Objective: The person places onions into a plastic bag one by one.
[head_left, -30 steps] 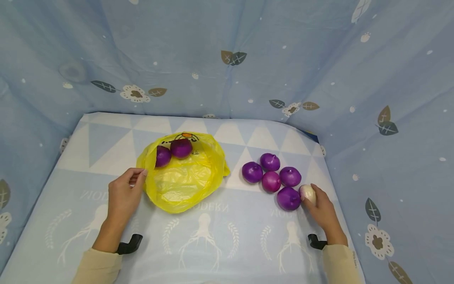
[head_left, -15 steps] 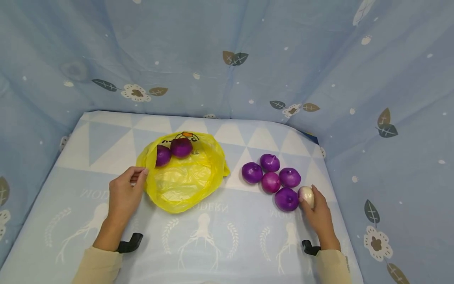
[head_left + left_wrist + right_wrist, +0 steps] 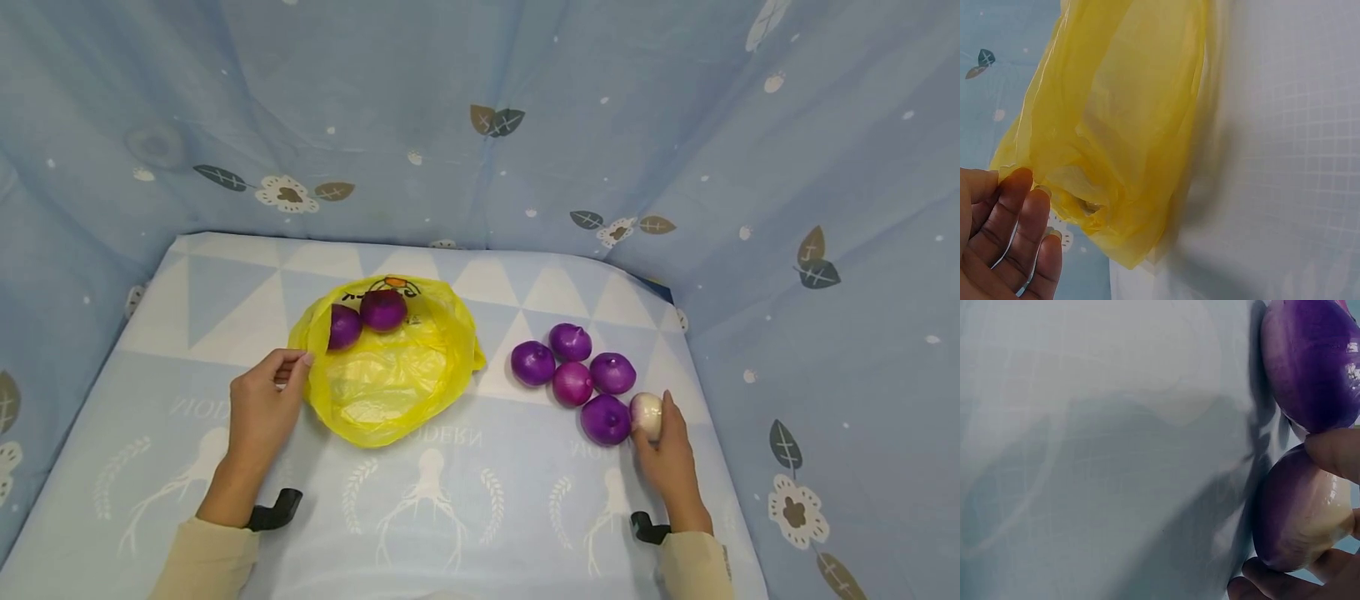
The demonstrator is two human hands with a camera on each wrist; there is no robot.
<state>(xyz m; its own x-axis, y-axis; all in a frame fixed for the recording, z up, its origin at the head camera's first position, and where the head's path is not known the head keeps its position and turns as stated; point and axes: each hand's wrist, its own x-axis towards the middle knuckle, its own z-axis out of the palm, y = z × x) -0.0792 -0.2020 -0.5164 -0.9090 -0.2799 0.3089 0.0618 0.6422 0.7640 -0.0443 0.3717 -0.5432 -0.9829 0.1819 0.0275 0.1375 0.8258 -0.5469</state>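
Note:
My left hand [image 3: 264, 408] pinches the left rim of a yellow plastic bag [image 3: 390, 408] between thumb and fingertips; the left wrist view shows the thin film of the bag [image 3: 1129, 125] at those fingertips. Two purple onions [image 3: 384, 310] lie inside the bag, at its back left. Over on the right, my right hand [image 3: 670, 454] grips a white and purple onion [image 3: 648, 414], thumb on one side and fingers on the other. In the right wrist view this onion [image 3: 1294, 515] sits right beside a purple onion [image 3: 1313, 362].
Several purple onions cluster left of the right hand, among them a redder one [image 3: 573, 383]. A patterned cloth covers the table [image 3: 495, 500]. Blue curtains [image 3: 420, 125] hang behind and at both sides.
My right hand has shifted slightly left with the white and purple onion, and the neighbouring purple onion has slid a little left too. My left hand stays on the bag's rim.

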